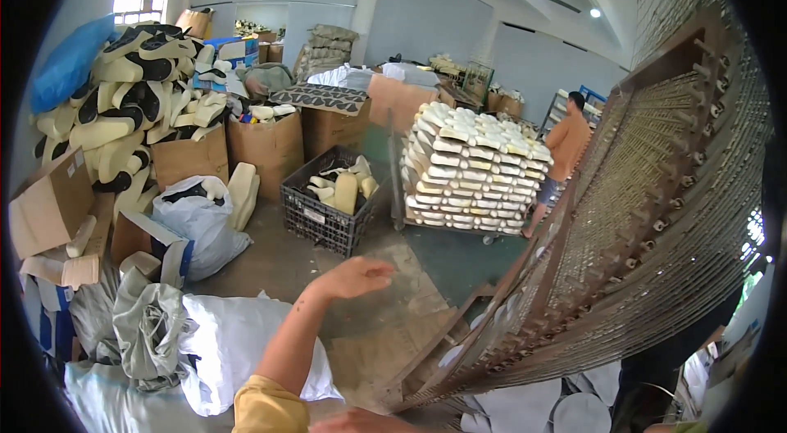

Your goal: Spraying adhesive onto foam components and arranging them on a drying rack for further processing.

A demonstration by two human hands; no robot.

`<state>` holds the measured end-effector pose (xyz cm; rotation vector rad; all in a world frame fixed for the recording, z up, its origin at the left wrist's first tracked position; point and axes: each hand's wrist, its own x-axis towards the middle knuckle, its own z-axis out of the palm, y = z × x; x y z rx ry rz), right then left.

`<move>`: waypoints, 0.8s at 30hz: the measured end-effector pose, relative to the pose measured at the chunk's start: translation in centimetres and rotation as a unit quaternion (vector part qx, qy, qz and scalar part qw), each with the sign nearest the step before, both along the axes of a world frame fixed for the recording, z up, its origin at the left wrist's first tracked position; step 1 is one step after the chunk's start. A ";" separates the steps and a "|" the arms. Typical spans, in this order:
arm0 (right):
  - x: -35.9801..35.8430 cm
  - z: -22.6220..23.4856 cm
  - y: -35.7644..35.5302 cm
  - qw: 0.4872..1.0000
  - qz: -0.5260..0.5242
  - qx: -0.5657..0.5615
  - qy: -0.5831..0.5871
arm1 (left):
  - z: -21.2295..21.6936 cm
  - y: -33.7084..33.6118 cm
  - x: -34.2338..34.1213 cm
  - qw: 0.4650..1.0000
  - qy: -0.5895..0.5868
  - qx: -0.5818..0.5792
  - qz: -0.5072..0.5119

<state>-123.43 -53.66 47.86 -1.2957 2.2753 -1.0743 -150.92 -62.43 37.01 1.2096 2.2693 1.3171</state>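
Observation:
My left hand (357, 278) reaches out over the floor at the middle, its forearm in a yellow sleeve. Its fingers point right, slightly bent and loose, and I see nothing in them. Only the back part of my right hand (361, 421) shows at the lower edge; its fingers are blurred and cut off. On the right, close by, a brown metal rack (566, 261) with wire mesh shelves leans across the view. Neither hand visibly touches it. Beyond my left hand stands a black plastic crate (320, 226) holding cream foam-like pieces.
A cart carries a tall stack of cream, shoe-shaped pieces (475, 167); a person (566, 138) stands behind it. Cardboard boxes (266, 150) and a heap of cream and black sole-like pieces (123, 113) line the left. White sacks (254, 335) lie near my left arm.

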 end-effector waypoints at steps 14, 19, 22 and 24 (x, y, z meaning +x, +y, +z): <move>-3.7 -1.0 -5.5 0.988 -0.107 -0.078 -0.082 | 5.6 -9.2 -11.3 0.964 0.141 0.038 0.223; -4.4 1.1 -8.5 0.941 0.026 -0.333 0.057 | -6.0 -11.6 -7.8 0.944 -0.026 0.239 0.228; -3.4 0.9 -7.7 0.938 0.053 -0.343 0.015 | -14.5 -11.7 -3.9 0.932 -0.193 0.158 0.264; -3.3 0.3 -7.3 0.951 0.048 -0.305 -0.011 | -16.6 -9.5 -2.0 0.937 -0.231 0.134 0.225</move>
